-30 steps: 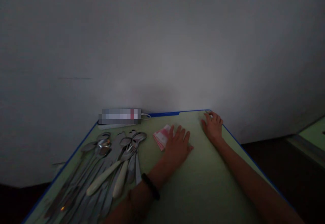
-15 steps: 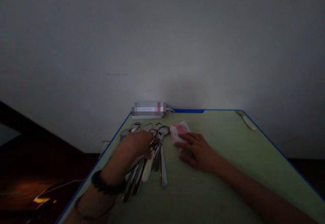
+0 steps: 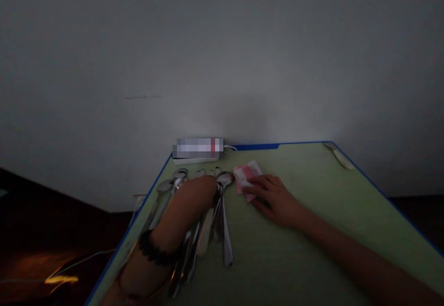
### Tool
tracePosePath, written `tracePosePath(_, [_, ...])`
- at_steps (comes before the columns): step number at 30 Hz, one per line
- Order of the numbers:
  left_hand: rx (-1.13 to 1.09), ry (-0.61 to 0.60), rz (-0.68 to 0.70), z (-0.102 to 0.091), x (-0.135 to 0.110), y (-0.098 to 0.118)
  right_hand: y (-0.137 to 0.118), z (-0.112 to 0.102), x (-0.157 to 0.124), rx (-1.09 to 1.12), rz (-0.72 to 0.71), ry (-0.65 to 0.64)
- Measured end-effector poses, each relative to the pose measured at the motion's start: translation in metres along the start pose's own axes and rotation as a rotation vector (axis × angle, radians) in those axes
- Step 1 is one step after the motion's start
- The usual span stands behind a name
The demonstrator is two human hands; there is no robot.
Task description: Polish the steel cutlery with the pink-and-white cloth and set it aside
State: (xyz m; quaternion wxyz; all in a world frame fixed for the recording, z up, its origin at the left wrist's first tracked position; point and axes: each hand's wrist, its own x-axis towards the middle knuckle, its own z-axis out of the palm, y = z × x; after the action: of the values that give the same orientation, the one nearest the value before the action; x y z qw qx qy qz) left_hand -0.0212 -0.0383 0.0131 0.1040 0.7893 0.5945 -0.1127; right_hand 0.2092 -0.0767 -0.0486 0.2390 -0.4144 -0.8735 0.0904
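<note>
Dim light, and the pile of cutlery (image 3: 204, 213) lies along the left edge of the desk (image 3: 312, 232), spoon bowls fanned toward the far-left corner, handles running back toward the near edge. The left hand (image 3: 196, 195) is down on top of that pile, back of the hand up and fingers curled into the spoons; whether it actually grips one I cannot tell, the fingertips are hidden. A dark bracelet (image 3: 156, 252) circles that wrist. Just beside the spoon bowls, toward the middle of the far edge, sits a pink-and-white folded cloth (image 3: 246, 175). The right hand (image 3: 277, 199) lies palm down with fingers spread, fingertips (image 3: 255, 186) pressing on the near part of the cloth, grasping nothing. A white flat device (image 3: 196, 154) with a cord rests against the far edge, behind the cutlery. Alone at the far-right corner lies one pale-handled utensil (image 3: 340, 155), well apart from both hands. A plain wall (image 3: 222, 56) rises behind the desk.
</note>
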Motion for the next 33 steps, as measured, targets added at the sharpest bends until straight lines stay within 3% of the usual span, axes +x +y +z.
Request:
tracePosePath(11, [0.147, -0.071, 0.044, -0.007, 0.003, 0.004, 0.006, 0.001, 0.000, 0.008, -0.012, -0.001])
tracePosePath(20, [-0.011, 0.053, -0.039, -0.018, -0.010, 0.013, 0.028, 0.008, 0.021, -0.006, 0.024, 0.086])
tracePosePath(23, [-0.135, 0.126, -0.032, -0.028, -0.015, 0.020, 0.032, 0.010, 0.022, 0.074, 0.053, 0.146])
tracePosePath(26, [-0.343, 0.173, 0.035, -0.031, -0.008, 0.036, 0.042, 0.012, 0.024, 0.241, 0.177, 0.307])
tracePosePath(33, [-1.015, 0.052, 0.177, -0.004, 0.011, 0.074, 0.069, 0.006, 0.025, 0.602, 0.563, 0.682])
